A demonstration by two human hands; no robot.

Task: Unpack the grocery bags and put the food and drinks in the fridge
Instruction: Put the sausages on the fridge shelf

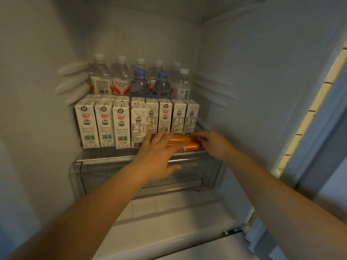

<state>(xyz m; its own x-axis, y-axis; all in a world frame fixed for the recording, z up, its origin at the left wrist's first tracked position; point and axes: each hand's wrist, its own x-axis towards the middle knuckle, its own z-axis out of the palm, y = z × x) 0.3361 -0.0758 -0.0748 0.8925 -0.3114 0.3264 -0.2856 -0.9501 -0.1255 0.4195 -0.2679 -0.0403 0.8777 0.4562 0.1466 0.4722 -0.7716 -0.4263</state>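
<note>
Orange stick-shaped packets (185, 143) lie on their side at the front right of the fridge's glass shelf (105, 156), just in front of the milk cartons. My left hand (157, 152) lies over their left part with fingers stretched out, thumb hanging below the shelf edge. My right hand (214, 143) holds their right end, fingers curled over the top. White milk cartons (105, 124) stand in a row across the shelf. Behind them stand several water bottles (120, 77), two with blue caps.
A clear plastic drawer (112, 177) sits under the shelf, with the white fridge floor (169, 222) below it. The fridge's side walls close in left and right. The open door's edge (309, 119) runs down the right side.
</note>
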